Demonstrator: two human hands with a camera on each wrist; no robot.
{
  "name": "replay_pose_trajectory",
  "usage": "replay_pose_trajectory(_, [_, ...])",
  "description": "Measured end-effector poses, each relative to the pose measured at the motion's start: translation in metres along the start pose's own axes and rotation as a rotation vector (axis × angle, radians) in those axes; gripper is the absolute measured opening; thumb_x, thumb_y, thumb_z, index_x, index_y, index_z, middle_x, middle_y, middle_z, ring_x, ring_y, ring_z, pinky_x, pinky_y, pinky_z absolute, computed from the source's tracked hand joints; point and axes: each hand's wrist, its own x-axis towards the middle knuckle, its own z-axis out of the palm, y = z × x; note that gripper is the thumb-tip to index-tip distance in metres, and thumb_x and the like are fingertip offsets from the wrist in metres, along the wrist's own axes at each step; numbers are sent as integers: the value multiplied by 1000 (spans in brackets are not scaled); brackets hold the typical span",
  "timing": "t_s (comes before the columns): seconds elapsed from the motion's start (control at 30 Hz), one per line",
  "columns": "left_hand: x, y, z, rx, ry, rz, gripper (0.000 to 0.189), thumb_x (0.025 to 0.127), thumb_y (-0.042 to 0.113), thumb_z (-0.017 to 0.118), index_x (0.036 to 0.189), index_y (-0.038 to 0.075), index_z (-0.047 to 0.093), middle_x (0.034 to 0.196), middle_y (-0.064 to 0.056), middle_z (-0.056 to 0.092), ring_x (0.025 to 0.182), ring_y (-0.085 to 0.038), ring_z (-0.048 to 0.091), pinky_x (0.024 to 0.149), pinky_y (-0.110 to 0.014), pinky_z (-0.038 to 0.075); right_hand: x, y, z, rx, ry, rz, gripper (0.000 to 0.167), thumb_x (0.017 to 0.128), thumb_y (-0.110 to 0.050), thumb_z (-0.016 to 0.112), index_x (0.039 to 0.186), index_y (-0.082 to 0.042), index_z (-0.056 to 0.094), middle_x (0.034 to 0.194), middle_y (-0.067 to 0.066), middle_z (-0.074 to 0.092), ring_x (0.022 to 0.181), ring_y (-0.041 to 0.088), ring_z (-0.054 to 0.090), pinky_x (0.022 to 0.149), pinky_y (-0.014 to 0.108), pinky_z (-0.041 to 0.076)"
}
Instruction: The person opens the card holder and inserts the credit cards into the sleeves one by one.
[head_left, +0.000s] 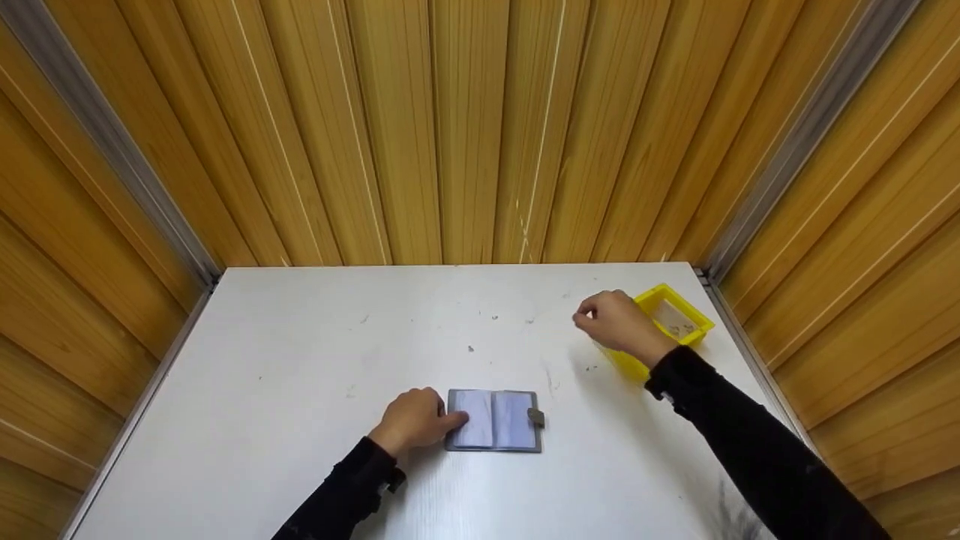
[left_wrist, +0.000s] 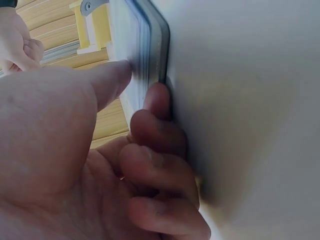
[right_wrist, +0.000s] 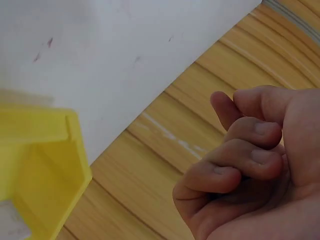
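An open grey card holder (head_left: 517, 420) with pale bluish sleeves and a snap strap on its right side lies on the table. At its left edge, my left hand (head_left: 416, 418) pinches it, thumb on the open page and a fingertip against the cover's edge in the left wrist view. My right hand (head_left: 619, 322) is raised beside and partly in front of a yellow bin (head_left: 701, 330). In the right wrist view its fingers (right_wrist: 250, 155) curl toward the palm, and nothing shows between them. Part of the bin is hidden behind that hand and wrist.
Inside the bin lies a pale flat piece (head_left: 667, 315) with small dark marks. The white table (head_left: 300, 337) has scattered scuffs. Wood-patterned panels (head_left: 465, 135) with grey metal corner posts (head_left: 795, 127) enclose it at the back and sides.
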Motion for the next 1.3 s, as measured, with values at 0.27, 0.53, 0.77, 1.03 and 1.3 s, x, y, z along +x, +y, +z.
replay_pose_trajectory(0.27, [-3,3,1,-6,-3,-11,56,97,48,80,58,21,52,54,9,40,54,-13,42,53,-30,31,1,61,-47,-98,129,119,36,108,-29,64,122,2,77,130,29,72,105,36,64,93,50,59])
replay_pose_trajectory(0.53, [-8,-1,-1,-8,-2,-10,61,98,50,78,54,23,45,51,11,34,52,-12,38,52,-30,29,6,118,-60,-107,112,253,41,107,-27,67,125,10,71,126,32,70,100,36,65,81,40,60])
replay_pose_trajectory(0.77, [-9,-1,-1,0,-4,4,60,99,51,77,55,23,47,52,10,38,53,-12,40,53,-29,31,8,152,-63,-151,128,304,40,104,-22,70,121,15,69,113,32,72,94,40,65,88,52,60])
replay_pose_trajectory(1.03, [-9,-1,0,-17,-5,-8,59,98,50,78,56,23,47,53,10,37,54,-12,40,53,-30,30,6,172,-53,-243,161,300,40,101,-19,74,116,18,70,97,28,69,83,37,61,76,47,56])
replay_pose_trajectory(1.3, [-9,0,1,-20,2,-25,58,97,49,79,56,22,47,53,9,38,54,-13,41,53,-30,31,6,173,-44,-315,194,264,49,101,-24,80,124,18,68,105,34,69,84,40,62,85,57,61])
